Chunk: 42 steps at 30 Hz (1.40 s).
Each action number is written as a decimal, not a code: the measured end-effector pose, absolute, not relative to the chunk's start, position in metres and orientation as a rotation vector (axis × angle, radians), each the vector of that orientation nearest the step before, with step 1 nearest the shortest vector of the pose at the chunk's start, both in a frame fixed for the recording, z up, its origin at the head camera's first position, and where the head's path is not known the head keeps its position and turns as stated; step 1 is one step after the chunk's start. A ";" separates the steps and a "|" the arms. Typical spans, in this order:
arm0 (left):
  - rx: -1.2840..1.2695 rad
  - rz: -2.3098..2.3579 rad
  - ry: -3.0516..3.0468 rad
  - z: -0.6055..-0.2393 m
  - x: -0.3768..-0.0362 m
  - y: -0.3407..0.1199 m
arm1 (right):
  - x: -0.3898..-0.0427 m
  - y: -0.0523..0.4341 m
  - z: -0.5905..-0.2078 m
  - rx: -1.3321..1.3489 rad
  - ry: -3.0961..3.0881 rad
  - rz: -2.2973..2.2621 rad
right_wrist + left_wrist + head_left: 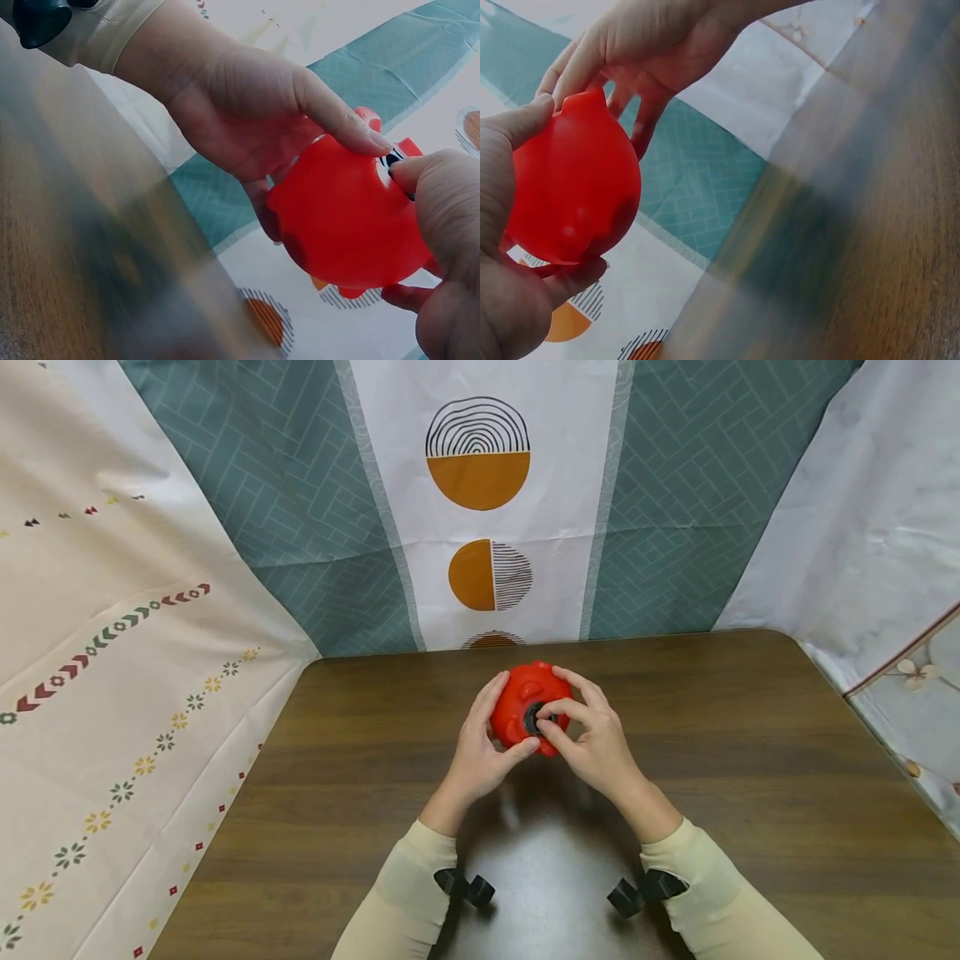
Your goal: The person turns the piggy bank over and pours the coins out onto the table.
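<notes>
A round, bumpy red plastic object (527, 703) with a dark circular piece at its middle is held above the brown wooden table (750, 760). My left hand (480, 752) grips its left side, thumb on the front and fingers round the back. My right hand (588, 735) pinches the dark middle piece with thumb and forefinger, other fingers wrapped over the top. In the left wrist view the red object (570, 187) fills the left, my right hand (637, 45) above it. In the right wrist view the red object (349, 217) sits between my left hand (255, 112) and right fingers (442, 195).
Patterned cloths hang round the table: cream with flower bands (112, 693) at the left, teal and white with orange circles (480, 502) behind, pale floral (885, 527) at the right. Black wrist camera mounts (465, 887) sit on both cream sleeves.
</notes>
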State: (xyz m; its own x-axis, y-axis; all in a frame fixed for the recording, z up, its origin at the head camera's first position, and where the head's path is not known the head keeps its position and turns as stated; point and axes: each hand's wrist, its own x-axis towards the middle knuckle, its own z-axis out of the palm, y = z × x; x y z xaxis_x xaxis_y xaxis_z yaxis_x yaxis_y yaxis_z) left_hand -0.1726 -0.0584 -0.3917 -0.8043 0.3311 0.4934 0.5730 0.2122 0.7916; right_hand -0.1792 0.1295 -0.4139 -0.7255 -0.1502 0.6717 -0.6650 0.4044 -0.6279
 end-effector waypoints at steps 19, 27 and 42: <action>-0.816 -1.774 -2.210 -0.392 -0.171 -0.058 | -0.180 0.129 -0.416 0.739 -2.089 1.293; -0.814 -1.783 -2.219 -0.392 -0.171 -0.058 | -0.179 0.128 -0.416 0.737 -2.080 1.299; -0.821 -1.777 -2.242 -0.391 -0.172 -0.059 | -0.179 0.128 -0.413 0.761 -2.082 1.252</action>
